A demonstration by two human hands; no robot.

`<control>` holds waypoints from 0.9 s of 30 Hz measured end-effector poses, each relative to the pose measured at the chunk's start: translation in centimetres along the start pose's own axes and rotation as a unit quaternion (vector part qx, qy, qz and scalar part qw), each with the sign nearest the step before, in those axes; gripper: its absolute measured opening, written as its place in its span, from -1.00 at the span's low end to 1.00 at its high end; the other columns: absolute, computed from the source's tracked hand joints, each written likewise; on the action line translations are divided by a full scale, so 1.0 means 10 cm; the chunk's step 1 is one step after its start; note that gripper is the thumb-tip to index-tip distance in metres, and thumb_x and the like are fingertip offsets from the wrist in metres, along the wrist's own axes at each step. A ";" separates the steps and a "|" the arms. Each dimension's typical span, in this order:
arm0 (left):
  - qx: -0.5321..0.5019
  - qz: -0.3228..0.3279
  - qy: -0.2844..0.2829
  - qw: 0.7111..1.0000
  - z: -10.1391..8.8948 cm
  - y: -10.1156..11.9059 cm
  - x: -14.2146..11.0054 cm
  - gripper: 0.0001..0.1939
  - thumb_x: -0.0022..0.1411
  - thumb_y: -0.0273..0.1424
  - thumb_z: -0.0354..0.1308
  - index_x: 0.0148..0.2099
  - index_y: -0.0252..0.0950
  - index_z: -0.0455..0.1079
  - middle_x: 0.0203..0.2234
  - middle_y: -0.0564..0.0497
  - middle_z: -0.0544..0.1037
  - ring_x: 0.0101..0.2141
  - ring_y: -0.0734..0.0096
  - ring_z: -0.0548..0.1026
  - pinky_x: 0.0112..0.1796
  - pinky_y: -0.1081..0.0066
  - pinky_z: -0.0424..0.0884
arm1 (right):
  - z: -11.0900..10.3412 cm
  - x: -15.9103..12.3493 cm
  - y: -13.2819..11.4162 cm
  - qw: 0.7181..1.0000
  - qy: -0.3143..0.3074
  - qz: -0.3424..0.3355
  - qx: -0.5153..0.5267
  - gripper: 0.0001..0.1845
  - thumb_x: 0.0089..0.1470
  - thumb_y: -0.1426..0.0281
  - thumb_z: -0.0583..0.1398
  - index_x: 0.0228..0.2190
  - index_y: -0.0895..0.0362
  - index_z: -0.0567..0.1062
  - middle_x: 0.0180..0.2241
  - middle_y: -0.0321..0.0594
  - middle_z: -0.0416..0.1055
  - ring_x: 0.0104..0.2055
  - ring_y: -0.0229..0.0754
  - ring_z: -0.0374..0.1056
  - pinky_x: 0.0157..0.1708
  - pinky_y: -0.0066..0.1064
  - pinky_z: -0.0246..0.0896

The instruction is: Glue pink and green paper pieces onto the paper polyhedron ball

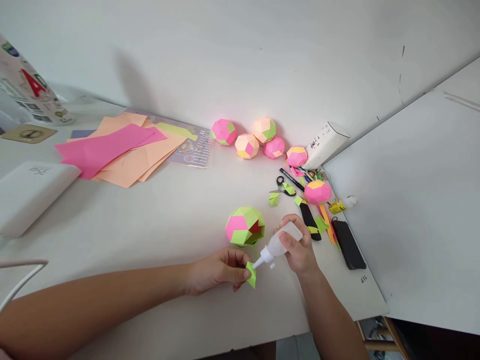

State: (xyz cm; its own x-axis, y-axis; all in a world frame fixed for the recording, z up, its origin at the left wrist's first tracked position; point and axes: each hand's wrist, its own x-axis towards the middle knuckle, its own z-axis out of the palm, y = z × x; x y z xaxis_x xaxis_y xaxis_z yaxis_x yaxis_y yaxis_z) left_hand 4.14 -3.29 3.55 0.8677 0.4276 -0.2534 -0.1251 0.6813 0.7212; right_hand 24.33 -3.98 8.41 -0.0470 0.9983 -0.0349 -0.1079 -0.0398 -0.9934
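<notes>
My left hand (221,271) pinches a small folded green paper piece (252,276) between thumb and fingers. In my right hand (301,250) is a translucent white glue bottle (278,245), tilted so that its nozzle tip meets or nearly meets the green paper; I cannot tell which. A small white cap hangs by the nozzle. Just beyond my hands sits a green and pink paper ball (240,227), with an opening on its right side that shows a red inside.
Several finished-looking paper balls (246,146) stand along the wall. Scissors (280,186), a black cutter (309,222), a phone (348,243), a yellow bottle (339,205) and paper scraps crowd the right. Pink and peach sheets (108,150) and a white box-like object (35,197) lie left.
</notes>
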 end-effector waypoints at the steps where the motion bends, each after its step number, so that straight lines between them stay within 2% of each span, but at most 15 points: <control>1: 0.000 0.002 0.000 1.000 0.00 0.00 0.00 -0.67 -0.07 -0.22 0.42 -0.43 -0.35 0.43 -0.54 0.09 0.42 -0.54 0.56 0.29 -0.43 0.46 0.25 | 0.00 0.00 0.01 1.000 0.003 0.002 -0.002 -0.62 -0.10 0.13 0.36 -0.38 0.03 0.33 -0.63 -0.44 0.24 -0.64 -0.35 0.07 -0.65 -0.52 0.00; 8: 0.001 0.001 -0.003 1.000 -0.02 -0.02 0.01 -0.67 -0.07 -0.21 0.42 -0.42 -0.34 0.43 -0.54 0.10 0.42 -0.54 0.55 0.29 -0.42 0.46 0.27 | 0.03 0.00 0.03 1.000 0.017 -0.015 -0.008 -0.60 -0.12 0.13 0.36 -0.38 0.03 0.32 -0.62 -0.42 0.28 -0.63 -0.33 0.11 -0.65 -0.49 0.04; 15: 0.009 -0.002 -0.002 1.000 -0.01 -0.01 0.00 -0.68 -0.07 -0.21 0.42 -0.43 -0.33 0.45 -0.55 0.11 0.41 -0.52 0.53 0.29 -0.41 0.45 0.28 | 0.04 0.00 0.04 0.999 0.027 -0.023 -0.022 -0.61 -0.11 0.10 0.34 -0.38 0.01 0.30 -0.66 -0.47 0.16 -0.65 -0.32 0.07 -0.66 -0.47 0.01; 27: 0.011 0.000 -0.001 1.000 -0.04 -0.04 0.02 -0.67 -0.07 -0.20 0.42 -0.43 -0.34 0.44 -0.57 0.12 0.41 -0.54 0.54 0.31 -0.42 0.45 0.30 | 0.04 0.00 0.06 0.999 0.030 -0.028 -0.012 -0.62 -0.10 0.12 0.35 -0.38 0.01 0.30 -0.65 -0.46 0.17 -0.65 -0.33 0.06 -0.66 -0.48 0.00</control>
State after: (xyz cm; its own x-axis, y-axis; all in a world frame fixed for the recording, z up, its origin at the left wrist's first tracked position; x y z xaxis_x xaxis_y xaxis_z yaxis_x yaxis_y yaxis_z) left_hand 4.13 -3.25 3.01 0.8691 0.4257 -0.2517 -0.1142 0.6680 0.7353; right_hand 23.84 -4.05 7.90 0.0174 0.9997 0.0148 -0.0858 0.0163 -0.9962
